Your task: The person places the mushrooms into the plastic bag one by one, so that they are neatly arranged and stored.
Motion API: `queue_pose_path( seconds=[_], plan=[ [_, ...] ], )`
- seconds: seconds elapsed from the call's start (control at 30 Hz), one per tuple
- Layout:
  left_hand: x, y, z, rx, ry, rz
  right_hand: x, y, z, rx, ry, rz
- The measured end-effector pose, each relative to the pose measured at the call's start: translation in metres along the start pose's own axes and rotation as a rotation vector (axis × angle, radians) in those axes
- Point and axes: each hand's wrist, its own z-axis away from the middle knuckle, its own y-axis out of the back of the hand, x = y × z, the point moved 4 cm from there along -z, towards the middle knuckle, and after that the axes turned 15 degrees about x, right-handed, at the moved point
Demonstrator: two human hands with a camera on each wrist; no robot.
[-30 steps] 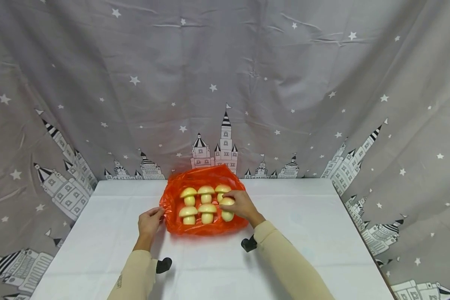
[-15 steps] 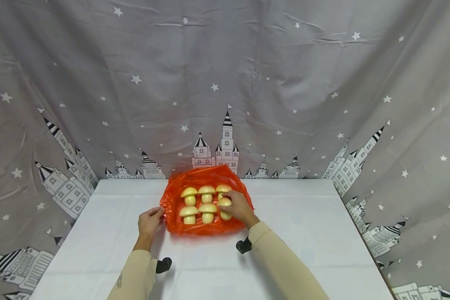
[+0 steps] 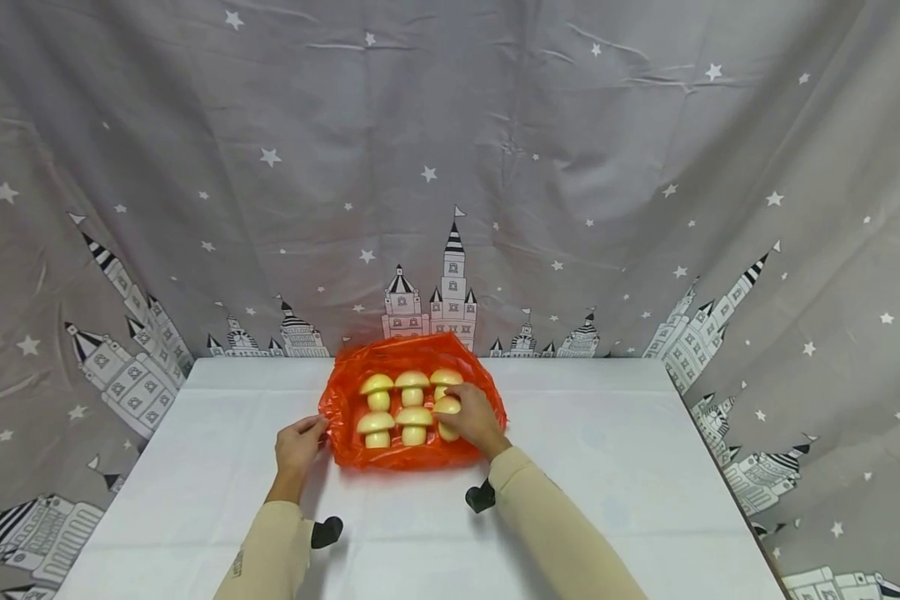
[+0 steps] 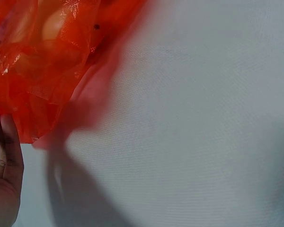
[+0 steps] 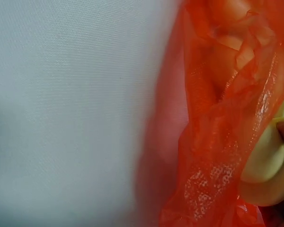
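A red plastic bag [image 3: 356,358] lies spread on the table, with toy mushrooms standing in two rows of three on it. Its left edge is pinched by my left hand [image 3: 297,446], whose fingers meet the thin plastic in the left wrist view [image 4: 7,175]. At the front right of the rows, my right hand [image 3: 476,417] holds a mushroom [image 3: 447,407] with a pale yellow cap and stem. The right wrist view catches part of this mushroom [image 5: 265,158] behind the bag's raised side. The back right mushroom [image 3: 446,377] is partly covered by the right hand.
The white table [image 3: 607,467] extends to both sides and in front of the bag. A grey curtain [image 3: 450,125] printed with stars and castles hangs behind it and along the sides. Black wrist-camera mounts [image 3: 327,532] stick out from both wrists.
My right hand has moved slightly left with its mushroom, bringing it closer to the front middle one. More of the bag's right edge shows. The left hand stays at the bag's left edge.
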Motion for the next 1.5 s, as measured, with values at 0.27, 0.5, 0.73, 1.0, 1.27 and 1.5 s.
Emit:
queue_pose_path(
  seconds=[0.27,0.5,0.73,1.0,1.27,1.5],
  plan=[
    [0.000,-0.003,-0.001,0.006,0.009,0.022,0.003,-0.001,0.004,0.050,-0.006,-0.024],
    [-0.004,-0.001,-0.003,0.009,0.000,0.002,0.004,-0.008,0.007,0.057,-0.006,-0.037],
    [-0.003,0.002,-0.003,0.003,-0.033,0.025,0.004,-0.009,0.010,0.033,-0.030,-0.037],
    [-0.003,0.004,-0.001,0.008,-0.024,0.046,0.003,-0.012,0.012,0.007,-0.020,-0.036],
    [-0.004,0.003,-0.001,-0.035,-0.015,0.040,0.000,-0.005,0.017,0.039,0.065,-0.077],
    [0.002,0.006,-0.001,-0.054,-0.023,0.033,-0.005,0.008,0.018,0.047,0.118,-0.137]
  ],
)
